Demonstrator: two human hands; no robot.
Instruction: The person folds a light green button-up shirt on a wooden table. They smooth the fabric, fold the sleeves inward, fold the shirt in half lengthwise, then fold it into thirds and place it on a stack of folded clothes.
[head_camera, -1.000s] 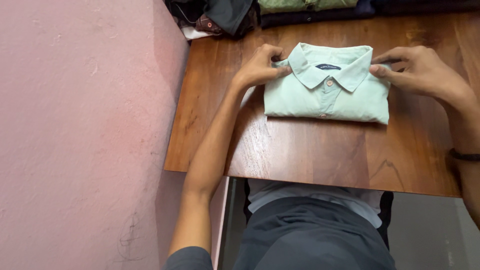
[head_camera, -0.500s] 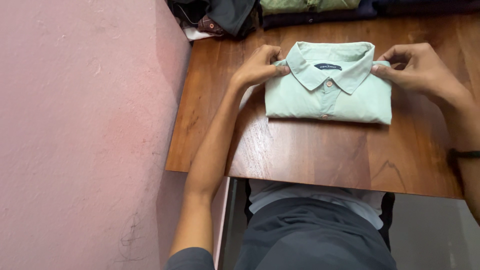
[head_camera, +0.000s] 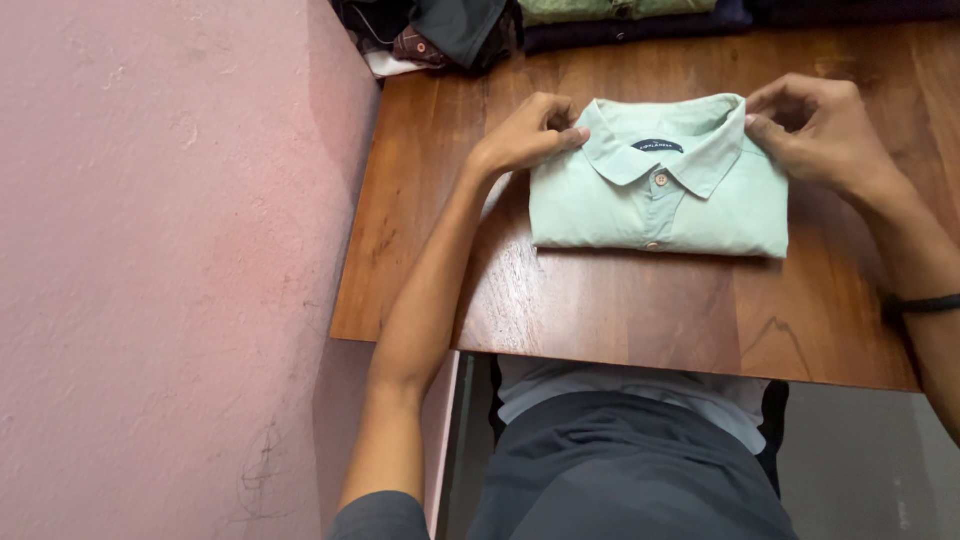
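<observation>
Pink wall (head_camera: 160, 250) fills the left side, flush against the left edge of a brown wooden table (head_camera: 620, 310). Folded mint-green shirt (head_camera: 655, 195) lies flat on the table, far half, roughly centred, collar pointing away from the person, buttoned placket facing up, dark label inside the collar. Stack of other folded clothes (head_camera: 620, 18) sits along the far table edge: dark, green, and a crumpled dark pile in the far-left corner by the wall. Left hand (head_camera: 525, 135) is at the shirt's left shoulder, fingers curled and pinching the fabric just beside the left collar tip. Right hand (head_camera: 815, 125) is at the right shoulder, fingers bent and pinching the cloth at the right end of the collar. Both hands touch the shirt, which rests on the wood. Dark band (head_camera: 920, 303) on the right wrist. Person's grey top shows below the near table edge.
</observation>
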